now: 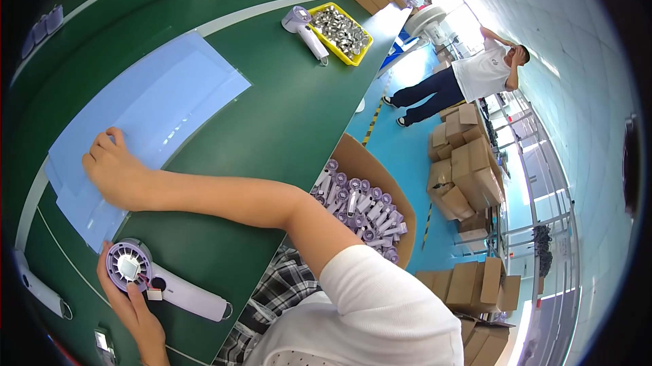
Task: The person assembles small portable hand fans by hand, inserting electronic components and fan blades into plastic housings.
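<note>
My left hand (144, 324) is closed around the round head of a white and lilac handheld fan (193, 298), its thumb pressing the rim. The fan lies on the green table with its handle pointing right and a wrist loop at the end. A pale square (129, 268) covers the middle of the fan head, and a small white block with red wire sits beside it. My right hand (119, 169) rests on light blue sheets (170, 94), fingers bent inward. Whatever its fingertips hold, if anything, is hidden.
A yellow tray (367, 50) of small metal parts stands at the table's far end beside another fan (297, 21). One more fan (42, 292) lies at the left. A carton (401, 196) of fans stands beside the table. A person (475, 75) stands near stacked boxes (475, 169).
</note>
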`<state>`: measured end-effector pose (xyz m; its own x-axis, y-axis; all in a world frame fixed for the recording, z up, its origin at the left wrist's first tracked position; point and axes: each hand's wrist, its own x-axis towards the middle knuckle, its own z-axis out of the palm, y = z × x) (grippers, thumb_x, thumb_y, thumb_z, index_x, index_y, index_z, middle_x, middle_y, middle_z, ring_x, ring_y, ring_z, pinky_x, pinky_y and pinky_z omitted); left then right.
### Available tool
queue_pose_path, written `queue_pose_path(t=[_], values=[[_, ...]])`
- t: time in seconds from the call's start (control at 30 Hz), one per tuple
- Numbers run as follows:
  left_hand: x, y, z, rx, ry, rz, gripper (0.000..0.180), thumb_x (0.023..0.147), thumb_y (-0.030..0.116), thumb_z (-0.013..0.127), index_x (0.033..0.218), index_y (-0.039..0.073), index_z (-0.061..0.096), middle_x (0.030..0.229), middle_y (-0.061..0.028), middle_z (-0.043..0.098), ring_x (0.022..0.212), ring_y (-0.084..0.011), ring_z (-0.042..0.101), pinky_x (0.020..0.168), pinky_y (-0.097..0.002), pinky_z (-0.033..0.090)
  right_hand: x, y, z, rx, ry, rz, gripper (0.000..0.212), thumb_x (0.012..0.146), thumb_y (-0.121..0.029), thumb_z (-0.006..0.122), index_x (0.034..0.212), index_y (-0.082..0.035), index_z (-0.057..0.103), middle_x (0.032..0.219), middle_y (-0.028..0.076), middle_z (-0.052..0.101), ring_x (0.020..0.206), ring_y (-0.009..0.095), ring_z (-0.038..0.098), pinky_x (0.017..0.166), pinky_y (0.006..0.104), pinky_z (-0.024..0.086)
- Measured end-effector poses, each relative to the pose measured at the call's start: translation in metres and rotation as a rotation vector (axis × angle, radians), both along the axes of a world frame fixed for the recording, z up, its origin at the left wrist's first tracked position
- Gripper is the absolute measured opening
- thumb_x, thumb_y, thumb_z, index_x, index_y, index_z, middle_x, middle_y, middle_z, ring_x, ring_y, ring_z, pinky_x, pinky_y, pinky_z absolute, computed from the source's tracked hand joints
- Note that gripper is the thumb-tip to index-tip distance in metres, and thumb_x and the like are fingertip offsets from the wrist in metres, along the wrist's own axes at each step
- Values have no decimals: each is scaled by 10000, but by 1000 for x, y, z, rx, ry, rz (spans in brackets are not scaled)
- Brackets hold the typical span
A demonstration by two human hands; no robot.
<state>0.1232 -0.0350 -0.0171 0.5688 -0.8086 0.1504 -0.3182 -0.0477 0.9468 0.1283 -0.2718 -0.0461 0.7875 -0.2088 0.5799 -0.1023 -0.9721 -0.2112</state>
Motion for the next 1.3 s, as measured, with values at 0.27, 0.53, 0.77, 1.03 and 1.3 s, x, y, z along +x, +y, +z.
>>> queue_pose_path(t=[0.27, 0.53, 0.77, 1.03, 1.3], values=[[0, -5, 6, -6, -31, -17, 626, 985, 382, 520, 1412, -59, 399, 1470, -232, 424, 1355, -347, 427, 1141, -415, 298, -32, -2, 70, 622, -175, 222, 139, 811, -60, 691, 930, 0, 655, 867, 129, 672, 842, 240, 650, 844, 357, 501], [1, 5, 20, -15, -195, -42, 647, 887, 260, 685, 1394, -44, 422, 1415, -286, 435, 1337, -454, 414, 1118, -485, 323, -84, 0, 94, 1292, 54, 173, 160, 909, -58, 656, 1062, -19, 630, 1045, 72, 691, 1020, 150, 622, 940, 289, 440], [-8, -1, 13, -82, -208, -16, 751, 835, 282, 758, 1420, -9, 387, 1426, -246, 428, 1369, -419, 390, 1131, -471, 329, -95, 31, 107, 1215, 144, 257, 186, 849, 64, 676, 995, -17, 594, 914, 54, 657, 1128, 228, 585, 970, 342, 432], [-7, -4, 9, -114, -199, 18, 905, 696, 234, 862, 1431, 13, 382, 1409, -189, 450, 1355, -392, 410, 1104, -464, 372, -107, 66, 111, 1185, 204, 287, 238, 753, 121, 735, 925, 16, 608, 939, 99, 661, 1096, 200, 605, 936, 349, 464], [-7, -4, 8, -143, -238, 35, 883, 669, 176, 845, 1419, 17, 407, 1384, -190, 469, 1284, -385, 456, 1065, -448, 408, -102, 65, 103, 784, 249, 330, 241, 747, 126, 720, 927, 17, 602, 1034, 150, 641, 938, 155, 625, 891, 303, 471]])
